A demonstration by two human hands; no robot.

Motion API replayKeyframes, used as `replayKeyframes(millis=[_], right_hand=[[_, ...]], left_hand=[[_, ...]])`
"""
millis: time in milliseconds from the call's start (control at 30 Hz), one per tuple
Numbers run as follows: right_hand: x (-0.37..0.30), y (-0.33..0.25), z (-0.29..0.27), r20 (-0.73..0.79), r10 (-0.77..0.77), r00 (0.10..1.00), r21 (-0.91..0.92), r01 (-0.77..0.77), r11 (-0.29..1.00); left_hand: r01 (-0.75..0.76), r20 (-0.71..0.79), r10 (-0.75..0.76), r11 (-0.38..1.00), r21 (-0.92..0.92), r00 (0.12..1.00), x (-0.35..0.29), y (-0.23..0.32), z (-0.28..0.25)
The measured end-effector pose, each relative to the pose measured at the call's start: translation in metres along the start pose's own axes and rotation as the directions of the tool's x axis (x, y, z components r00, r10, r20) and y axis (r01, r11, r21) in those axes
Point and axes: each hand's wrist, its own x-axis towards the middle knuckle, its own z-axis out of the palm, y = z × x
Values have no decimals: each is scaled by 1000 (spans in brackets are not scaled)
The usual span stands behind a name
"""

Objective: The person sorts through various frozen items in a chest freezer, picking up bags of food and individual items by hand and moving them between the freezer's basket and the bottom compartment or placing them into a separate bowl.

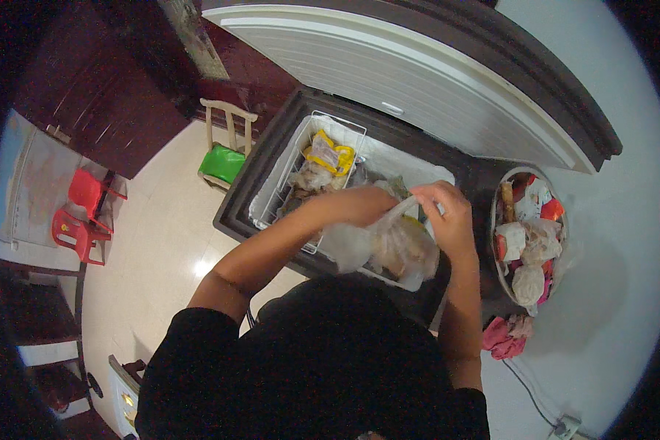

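Observation:
A chest freezer (271,132) stands in front of me with its lid (389,81) raised. Over its near right part hangs a clear plastic bag (405,249) with something pale brown in it; the contents are too blurred to name. My right hand (451,220) pinches the bag's upper edge between thumb and fingers. My left hand (370,205) is at the bag's mouth, its fingers hidden by the plastic. A white wire basket (315,117) sits in the freezer's left part, holding several bagged items and a yellow-edged package (331,152).
Right of the freezer, a round container (500,275) is heaped with bags and packets. Below it lies a pink cloth (502,337). A small chair with a green seat (224,163) stands left of the freezer, and red plastic chairs (81,231) stand farther left on the tiled floor (154,220).

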Motion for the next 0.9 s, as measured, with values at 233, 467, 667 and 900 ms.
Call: replayKeyframes(millis=[233,467,667,900], right_hand=[[-7,35,20,224,455,862,680,-473,561],[-19,26,59,227,610,759,646,-586,489],[-19,9,49,-162,348,923,116,-332,936],[-22,5,72,-51,432,900,212,-413,885]], left_hand=[[-309,-316,31,318,-896,948,5,-26,9],[-139,-235,-498,222,-965,835,13,-34,36],[-158,-374,-680,359,-920,631,32,-27,55],[38,-763,-385,902,-429,519,31,-20,65]])
